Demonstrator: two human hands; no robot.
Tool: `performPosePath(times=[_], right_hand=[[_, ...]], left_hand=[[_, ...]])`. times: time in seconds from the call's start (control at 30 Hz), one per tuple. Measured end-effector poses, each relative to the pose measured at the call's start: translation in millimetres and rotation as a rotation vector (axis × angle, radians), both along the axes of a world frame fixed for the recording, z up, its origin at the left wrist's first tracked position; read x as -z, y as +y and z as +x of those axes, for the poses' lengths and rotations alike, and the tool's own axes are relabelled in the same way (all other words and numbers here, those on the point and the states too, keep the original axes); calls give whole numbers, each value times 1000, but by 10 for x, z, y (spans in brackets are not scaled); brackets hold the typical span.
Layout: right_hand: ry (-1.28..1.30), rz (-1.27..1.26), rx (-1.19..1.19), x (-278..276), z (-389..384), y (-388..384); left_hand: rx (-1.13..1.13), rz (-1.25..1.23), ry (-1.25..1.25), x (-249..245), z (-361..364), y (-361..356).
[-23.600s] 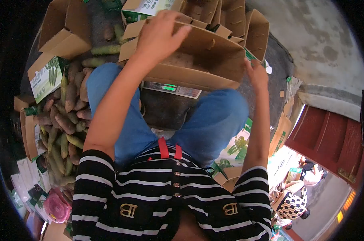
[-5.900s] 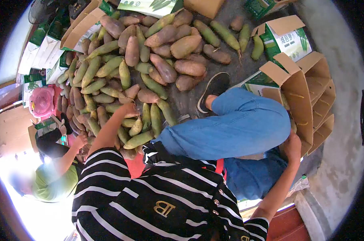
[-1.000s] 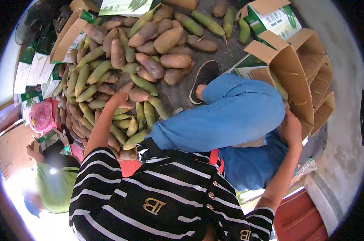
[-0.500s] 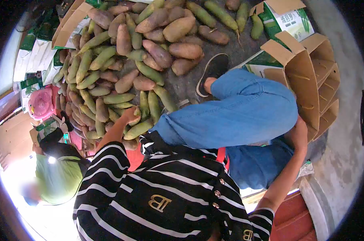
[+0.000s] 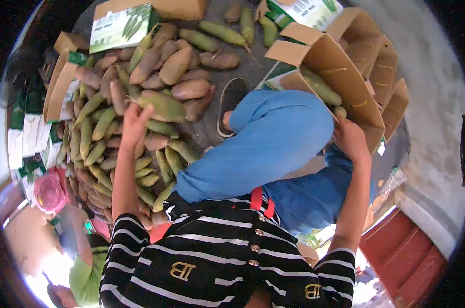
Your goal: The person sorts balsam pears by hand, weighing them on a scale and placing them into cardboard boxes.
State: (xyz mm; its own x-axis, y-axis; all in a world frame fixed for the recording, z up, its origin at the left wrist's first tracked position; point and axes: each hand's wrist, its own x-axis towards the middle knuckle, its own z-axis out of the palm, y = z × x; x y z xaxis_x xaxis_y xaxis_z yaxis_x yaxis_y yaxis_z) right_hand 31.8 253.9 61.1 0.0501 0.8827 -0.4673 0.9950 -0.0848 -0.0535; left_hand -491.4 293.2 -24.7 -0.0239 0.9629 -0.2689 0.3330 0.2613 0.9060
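My left hand (image 5: 136, 123) is closed around the end of a thick green radish (image 5: 163, 106), held over the pile. Below and around it lies a big heap of radishes (image 5: 101, 123), some green, others brownish-red. My right hand (image 5: 353, 137) is at the near edge of an open cardboard box (image 5: 345, 72), its fingers curled at the rim and partly hidden. Inside that box a long green radish (image 5: 322, 87) shows, with the rounded end of another (image 5: 340, 111) close to my right fingertips.
More open cartons (image 5: 363, 38) stand behind the box on the right. A printed white-and-green carton (image 5: 120, 28) sits beyond the heap. At lower left are a pink basin (image 5: 50, 191) and another person in a green top (image 5: 89, 272). My bent knee (image 5: 294, 123) lies between heap and box.
My left hand has lifted a green radish off the heap. My right hand has moved from beside my knee up to the box rim. The view has shifted, showing the radishes inside the box.
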Motion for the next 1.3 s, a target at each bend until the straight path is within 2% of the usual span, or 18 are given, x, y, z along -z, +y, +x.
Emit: performPosePath(times=[0.07,0.13,0.2,0.27,0.33,0.37,0.47,0.57,0.63,0.73,0.83,0.93,1.03,1.13,1.23,1.3], right_hand=[[1,2,-10,17,27,-2],[1,38,-21,-3,18,-15],[1,52,-38,21,11,-20],[-8,45,-50,70,46,-29],[-6,57,-55,56,49,-45],[-10,55,-56,28,26,-37],[-25,71,-64,38,25,-45],[-40,110,-97,49,34,-69],[-42,125,-99,-5,12,-30],[-77,69,-106,35,-15,-36],[-63,-3,7,-144,-120,11],[21,80,39,-257,-75,42],[122,300,159,-356,70,80],[24,353,199,-385,176,87],[3,284,165,-295,228,30],[12,249,159,-290,201,3]], left_hand=[[-99,146,-155,-451,406,353],[-155,368,-587,-946,1081,591],[-60,428,-793,-1238,1622,725],[58,357,-720,-1412,2159,800],[333,164,-485,-1470,2483,872],[340,292,-542,-1306,2623,895],[204,337,-389,-1107,2565,803],[269,207,-346,-659,2047,682],[332,99,-34,-281,1547,545],[421,-37,251,96,864,173],[537,-154,597,435,249,-204],[679,-230,794,618,-46,-474],[644,-320,770,340,252,-520],[689,-229,815,602,264,-580],[700,-165,778,627,305,-579],[692,-239,789,589,376,-540]])
